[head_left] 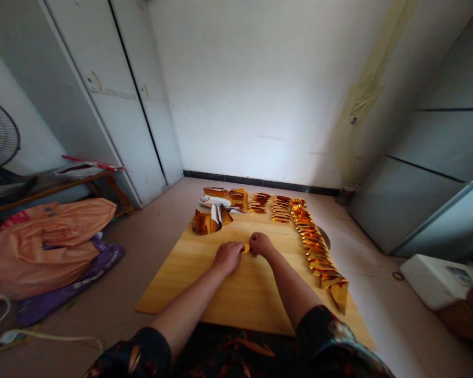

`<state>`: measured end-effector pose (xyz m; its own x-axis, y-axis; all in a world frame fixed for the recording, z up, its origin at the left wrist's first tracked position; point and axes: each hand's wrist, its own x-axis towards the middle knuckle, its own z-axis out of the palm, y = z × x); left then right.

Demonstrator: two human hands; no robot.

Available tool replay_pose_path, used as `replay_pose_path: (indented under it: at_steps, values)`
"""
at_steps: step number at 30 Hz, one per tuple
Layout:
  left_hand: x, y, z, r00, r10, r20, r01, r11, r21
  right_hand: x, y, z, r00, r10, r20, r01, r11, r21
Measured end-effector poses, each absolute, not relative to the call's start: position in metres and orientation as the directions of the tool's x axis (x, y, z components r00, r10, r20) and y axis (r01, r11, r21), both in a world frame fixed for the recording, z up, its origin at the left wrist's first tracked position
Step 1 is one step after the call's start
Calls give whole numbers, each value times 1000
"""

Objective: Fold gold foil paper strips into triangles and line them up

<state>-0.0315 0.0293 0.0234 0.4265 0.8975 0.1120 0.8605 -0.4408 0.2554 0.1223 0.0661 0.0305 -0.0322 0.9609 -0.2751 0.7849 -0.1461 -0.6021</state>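
Observation:
Over the middle of the wooden board [205,273], a small piece of gold foil paper [246,248] is pinched between both hands. My left hand [229,256] grips its left end with closed fingers. My right hand [261,243] has its fingers closed at the right end. Most of the piece is hidden by the fingers, so its shape cannot be made out. Beyond my left hand lies a curled stack of gold paper sheets [206,222]. A long row of folded gold paper pieces [313,244] overlaps along the board's right side.
Two shorter rows of folded gold paper [259,203] [281,209] lie at the board's far edge, beside a stack of gold paper [238,199]. An orange plastic bag [47,247] sits on the left. A white box [433,281] stands on the floor at right.

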Motion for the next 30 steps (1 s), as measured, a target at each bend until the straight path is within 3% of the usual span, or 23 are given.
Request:
replay_pose_path:
  at_steps: [4,16,24,30]
  values:
    - [-42,21,19,390,907,161,867,-421,268,120,71,33,-75,951,-301,832,-107,-544]
    - [-55,1,21,570,789,230,804,-593,42,112,65,52,-119,956,-266,961,44,-274]
    - [-56,-3,22,584,769,260,795,-606,5,112,63,53,-140,954,-265,966,73,-247]
    - [-53,-3,22,556,788,264,813,-582,24,115,69,47,-98,965,-244,955,22,-296]
